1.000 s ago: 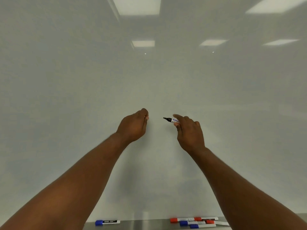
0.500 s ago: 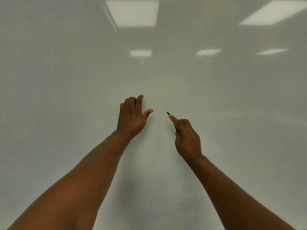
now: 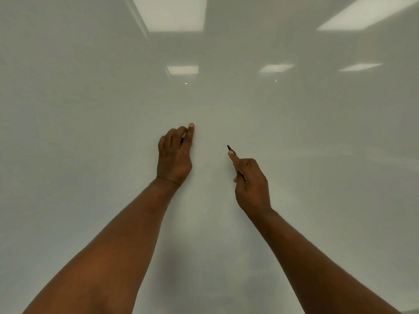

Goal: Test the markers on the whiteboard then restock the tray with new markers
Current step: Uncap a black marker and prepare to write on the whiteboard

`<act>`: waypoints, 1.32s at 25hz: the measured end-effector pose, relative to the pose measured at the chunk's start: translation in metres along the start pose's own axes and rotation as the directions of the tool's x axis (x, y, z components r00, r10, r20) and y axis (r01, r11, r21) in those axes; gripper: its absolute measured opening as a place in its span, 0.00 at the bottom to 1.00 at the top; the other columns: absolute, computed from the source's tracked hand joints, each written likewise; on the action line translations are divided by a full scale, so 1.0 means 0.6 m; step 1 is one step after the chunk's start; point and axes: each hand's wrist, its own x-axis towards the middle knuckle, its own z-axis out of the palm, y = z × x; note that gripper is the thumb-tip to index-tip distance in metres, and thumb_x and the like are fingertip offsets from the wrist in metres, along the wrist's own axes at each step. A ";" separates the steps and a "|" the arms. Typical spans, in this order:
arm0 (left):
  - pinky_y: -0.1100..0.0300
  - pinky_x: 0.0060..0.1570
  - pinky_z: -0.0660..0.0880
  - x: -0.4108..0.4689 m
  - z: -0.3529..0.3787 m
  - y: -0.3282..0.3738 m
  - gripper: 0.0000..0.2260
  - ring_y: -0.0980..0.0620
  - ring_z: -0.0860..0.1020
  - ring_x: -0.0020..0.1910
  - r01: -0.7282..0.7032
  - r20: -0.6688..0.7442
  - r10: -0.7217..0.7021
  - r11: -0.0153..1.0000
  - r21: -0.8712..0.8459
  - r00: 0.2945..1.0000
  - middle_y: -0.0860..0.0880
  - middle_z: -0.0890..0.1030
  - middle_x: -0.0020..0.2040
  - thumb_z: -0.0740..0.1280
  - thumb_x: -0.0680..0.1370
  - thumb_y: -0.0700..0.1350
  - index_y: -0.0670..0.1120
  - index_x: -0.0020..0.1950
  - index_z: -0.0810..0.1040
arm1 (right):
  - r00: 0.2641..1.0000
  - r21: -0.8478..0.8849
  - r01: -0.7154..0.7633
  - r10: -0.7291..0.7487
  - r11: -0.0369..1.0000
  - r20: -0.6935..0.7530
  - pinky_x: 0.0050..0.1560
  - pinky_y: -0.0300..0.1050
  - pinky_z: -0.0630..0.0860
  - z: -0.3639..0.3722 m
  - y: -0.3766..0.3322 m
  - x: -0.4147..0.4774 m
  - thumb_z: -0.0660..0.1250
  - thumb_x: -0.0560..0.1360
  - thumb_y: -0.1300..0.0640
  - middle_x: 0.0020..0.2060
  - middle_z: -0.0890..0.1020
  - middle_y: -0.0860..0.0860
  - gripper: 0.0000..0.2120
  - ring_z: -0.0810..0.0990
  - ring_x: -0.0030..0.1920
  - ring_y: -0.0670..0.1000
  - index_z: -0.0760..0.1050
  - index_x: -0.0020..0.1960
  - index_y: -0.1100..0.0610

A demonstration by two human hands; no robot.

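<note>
The whiteboard fills the whole view, and I see no marks on it. My right hand grips a marker. Only its black tip shows, sticking up past my index finger, at or very near the board surface. My left hand is raised to the left of it, about a hand's width away. Its fingers are curled around a small dark piece, apparently the marker's cap, and its index finger points up against the board. The marker tray is out of view.
Ceiling light panels are reflected in the glossy board, such as the reflection at the top. Both of my forearms reach up from the bottom edge of the view.
The view has tilted up, so the tray and its markers have left the frame. My right hand turned the marker from sideways to tip-up toward the board. My left hand rose and curled.
</note>
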 end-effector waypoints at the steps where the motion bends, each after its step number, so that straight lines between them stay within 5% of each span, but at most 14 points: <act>1: 0.48 0.68 0.62 0.001 0.000 -0.001 0.30 0.44 0.68 0.67 -0.022 0.014 0.022 1.000 0.015 1.000 0.46 0.70 0.66 0.66 0.73 0.29 0.42 0.75 0.67 | 1.000 0.031 -0.019 0.019 0.999 0.002 0.44 0.46 0.78 0.002 0.002 -0.001 0.54 0.79 0.65 0.51 0.75 0.47 0.27 0.79 0.40 0.47 0.73 0.73 0.46; 4: 0.43 0.77 0.52 0.004 -0.007 0.002 0.26 0.42 0.57 0.78 -0.056 0.098 0.051 0.997 0.048 0.994 0.45 0.62 0.78 0.60 0.80 0.36 0.43 0.79 0.61 | 0.999 0.142 -0.034 0.034 0.989 0.000 0.45 0.45 0.79 0.004 0.004 0.000 0.57 0.79 0.69 0.50 0.77 0.48 0.25 0.80 0.43 0.48 0.76 0.70 0.51; 8: 0.41 0.77 0.48 0.003 -0.010 0.007 0.27 0.44 0.48 0.80 -0.048 0.194 0.027 0.994 0.102 0.981 0.46 0.52 0.81 0.55 0.83 0.49 0.44 0.81 0.53 | 0.998 0.213 -0.003 -0.009 0.977 0.056 0.54 0.32 0.74 0.003 0.000 0.000 0.57 0.77 0.70 0.56 0.80 0.47 0.25 0.79 0.54 0.44 0.74 0.70 0.53; 10: 0.41 0.77 0.48 0.003 -0.009 0.006 0.29 0.44 0.46 0.80 -0.050 0.218 0.022 0.992 0.120 0.976 0.46 0.49 0.82 0.55 0.83 0.52 0.44 0.81 0.50 | 0.995 0.239 -0.051 0.031 0.970 0.090 0.55 0.33 0.75 0.010 0.000 0.000 0.63 0.76 0.70 0.58 0.80 0.46 0.27 0.80 0.54 0.44 0.72 0.70 0.49; 14: 0.41 0.77 0.48 0.002 -0.008 0.005 0.29 0.44 0.45 0.80 -0.057 0.236 0.020 0.987 0.147 0.972 0.46 0.48 0.82 0.53 0.83 0.54 0.44 0.81 0.49 | 0.992 0.280 -0.127 0.117 0.952 0.052 0.53 0.35 0.77 0.030 -0.005 0.007 0.75 0.73 0.54 0.57 0.81 0.46 0.26 0.81 0.52 0.47 0.69 0.68 0.47; 17: 0.41 0.77 0.49 0.001 -0.006 0.004 0.29 0.44 0.46 0.80 -0.063 0.235 0.026 0.986 0.152 0.972 0.45 0.48 0.82 0.53 0.84 0.54 0.44 0.81 0.49 | 0.995 0.331 -0.096 0.096 0.939 0.017 0.54 0.35 0.76 0.035 -0.016 0.013 0.70 0.76 0.48 0.52 0.80 0.45 0.21 0.80 0.53 0.46 0.70 0.66 0.52; 22: 0.41 0.77 0.49 0.002 -0.003 0.002 0.29 0.44 0.46 0.80 -0.068 0.230 0.030 0.985 0.159 0.973 0.45 0.48 0.82 0.52 0.84 0.54 0.43 0.81 0.49 | 0.992 0.328 -0.070 0.101 0.942 -0.079 0.61 0.36 0.76 0.052 -0.022 0.029 0.63 0.81 0.55 0.58 0.82 0.49 0.14 0.80 0.58 0.44 0.75 0.64 0.57; 27: 0.41 0.77 0.49 0.002 -0.002 0.001 0.29 0.44 0.46 0.80 -0.071 0.226 0.034 0.985 0.157 0.974 0.45 0.49 0.82 0.52 0.84 0.54 0.43 0.81 0.50 | 0.981 0.348 -0.151 0.184 0.925 -0.064 0.39 0.33 0.78 0.058 -0.023 0.034 0.67 0.79 0.57 0.42 0.80 0.42 0.11 0.81 0.41 0.47 0.72 0.60 0.53; 33: 0.41 0.77 0.49 0.001 -0.002 0.000 0.29 0.44 0.46 0.80 -0.070 0.231 0.033 0.986 0.153 0.972 0.45 0.48 0.82 0.53 0.84 0.54 0.43 0.81 0.49 | 0.983 0.316 -0.112 0.152 0.942 -0.106 0.49 0.30 0.77 0.064 -0.022 0.035 0.67 0.79 0.54 0.48 0.79 0.41 0.14 0.81 0.48 0.42 0.75 0.63 0.56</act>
